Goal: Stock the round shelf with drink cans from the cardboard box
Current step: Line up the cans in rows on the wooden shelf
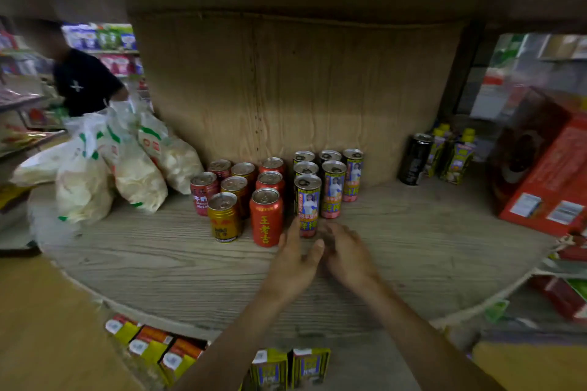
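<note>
Since both hands sit at the foot of the front tall slim can with the yellow-and-blue label (307, 200), the step reads as squaring it into its row, not fetching. The can stands upright on the round pale wood-grain shelf board (158, 263), at the front of a three-deep column of like cans and just beside the red can with yellow characters (266, 219).

Doing it well:
- Push low, near the base, with flat fingers. These slim cans look tippy, and a knock high up would likely topple it into the row behind.
- Keep the label facing out.
- Close the gap to the red can without bumping it.
- Line the front up with the red can and the gold can (224, 219).
- Slide, don't lift.

Left hand (293, 259): fingers (293, 228) straight and pressed together. Tips are at the can's lower left side, touching or a hair off, cannot tell. Thumb is splayed to the right, below the can's base.

Right hand (347, 251): motion-blurred. Fingers (327, 232) look loosely bent, tips just right of the can's foot, pinching nothing I can make out. Contact unclear.

So the can lies between the two sets of fingertips and beyond them, toward the brown centre column (301, 79). Neither hand carries a can. Cardboard box: not surely identifiable; the tan surface (47, 327) at lower left may be it.
</note>
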`<state>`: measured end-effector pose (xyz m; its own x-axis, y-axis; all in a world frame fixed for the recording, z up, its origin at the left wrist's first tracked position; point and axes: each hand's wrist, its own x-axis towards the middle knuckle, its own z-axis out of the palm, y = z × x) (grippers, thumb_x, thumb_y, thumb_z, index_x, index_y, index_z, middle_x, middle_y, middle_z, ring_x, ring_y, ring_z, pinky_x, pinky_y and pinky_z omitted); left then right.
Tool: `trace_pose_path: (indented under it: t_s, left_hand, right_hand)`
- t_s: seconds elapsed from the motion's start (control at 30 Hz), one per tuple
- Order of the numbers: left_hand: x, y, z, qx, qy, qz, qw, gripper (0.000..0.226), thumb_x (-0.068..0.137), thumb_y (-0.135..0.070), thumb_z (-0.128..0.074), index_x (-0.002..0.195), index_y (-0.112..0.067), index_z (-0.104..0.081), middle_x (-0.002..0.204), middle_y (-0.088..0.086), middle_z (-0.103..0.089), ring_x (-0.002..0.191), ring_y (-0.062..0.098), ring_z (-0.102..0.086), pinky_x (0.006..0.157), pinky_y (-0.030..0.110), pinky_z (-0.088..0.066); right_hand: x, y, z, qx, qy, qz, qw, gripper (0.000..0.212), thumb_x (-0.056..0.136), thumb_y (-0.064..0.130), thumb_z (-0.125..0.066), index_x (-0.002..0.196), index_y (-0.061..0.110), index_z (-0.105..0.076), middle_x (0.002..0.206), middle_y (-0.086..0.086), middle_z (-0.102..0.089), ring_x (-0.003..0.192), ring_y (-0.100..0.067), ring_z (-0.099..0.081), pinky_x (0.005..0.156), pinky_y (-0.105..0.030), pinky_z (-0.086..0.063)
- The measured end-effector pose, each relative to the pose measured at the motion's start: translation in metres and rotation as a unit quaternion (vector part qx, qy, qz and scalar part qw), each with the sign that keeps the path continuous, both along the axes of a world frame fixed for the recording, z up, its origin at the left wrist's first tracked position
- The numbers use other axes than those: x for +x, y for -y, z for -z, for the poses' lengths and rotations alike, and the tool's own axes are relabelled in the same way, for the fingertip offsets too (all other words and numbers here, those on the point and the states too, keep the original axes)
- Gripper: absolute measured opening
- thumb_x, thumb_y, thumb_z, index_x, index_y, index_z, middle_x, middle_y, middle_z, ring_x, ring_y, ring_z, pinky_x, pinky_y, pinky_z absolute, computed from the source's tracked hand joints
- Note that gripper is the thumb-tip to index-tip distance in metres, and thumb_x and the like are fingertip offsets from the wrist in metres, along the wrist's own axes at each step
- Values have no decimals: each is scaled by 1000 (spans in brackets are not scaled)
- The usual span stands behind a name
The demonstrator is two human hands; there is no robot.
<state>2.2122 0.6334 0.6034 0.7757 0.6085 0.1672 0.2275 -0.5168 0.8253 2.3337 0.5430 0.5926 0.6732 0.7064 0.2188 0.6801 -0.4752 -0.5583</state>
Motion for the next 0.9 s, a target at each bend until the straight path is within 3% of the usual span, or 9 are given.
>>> trace_pose_path:
  t_s: [0.1,0.23,0.33,0.4,0.47,0.53,0.77,0.9]
  left_hand:
    - [-15,14,-11,23,-5,37,999,72,100,-46,-53,160,-24,-20,162,2,-29,146,18,-36,116,28,-32]
    - [-36,40,-23,50,-17,88,995,73,101,-47,-49,161,-22,-16,167,5,-18,153,18,-20,118,24,-19]
    - [-49,65,-24,81,-29,133,987,78,99,-60,-42,160,-19,-17,167,7,-18,154,19,-17,122,27,-17]
    - [-58,84,-21,119,-38,167,978,94,85,-74,-24,161,-19,-19,167,7,-19,154,18,-15,122,27,-14]
    - [-66,103,-12,166,-50,202,964,102,76,-75,-12,160,-17,-22,166,9,-20,154,20,-16,122,30,-16]
    - [-72,123,0,198,-51,231,951,99,79,-72,-13,158,-14,-29,165,12,-25,152,25,-23,123,37,-22]
    - [-80,197,55,251,-27,353,901,67,91,-48,-40,141,-6,-56,145,19,-53,137,39,-48,106,52,-45]
    - [-84,238,101,223,-74,400,886,71,91,-52,-37,145,-9,-51,149,17,-49,141,38,-43,111,54,-41]
  right_hand:
    - [-18,22,-2,-30,15,28,999,55,91,21,-61,144,12,-49,142,-11,-53,132,-30,-46,107,-32,-36]
    - [-49,58,-5,-39,35,49,997,62,82,29,-50,142,11,-52,142,-12,-55,133,-33,-47,111,-35,-36]
    - [-77,95,-4,-21,63,75,995,63,79,27,-51,136,2,-57,133,-19,-60,123,-41,-54,104,-43,-44]
    - [-97,123,-3,-26,91,99,991,61,81,29,-46,132,0,-60,129,-19,-62,118,-41,-57,100,-44,-48]
    - [-112,153,4,-27,120,123,985,55,84,31,-44,126,2,-64,123,-16,-64,111,-39,-58,95,-44,-51]
    - [-122,184,18,-20,144,150,978,41,85,25,-57,119,4,-66,119,-13,-65,109,-35,-57,92,-42,-48]
    - [-168,282,76,-95,52,253,961,55,92,25,-68,141,9,-52,135,-12,-57,123,-37,-50,100,-50,-47]
    - [-200,329,116,-142,-40,301,942,59,98,31,-59,152,15,-40,149,-6,-46,135,-29,-40,108,-41,-40]
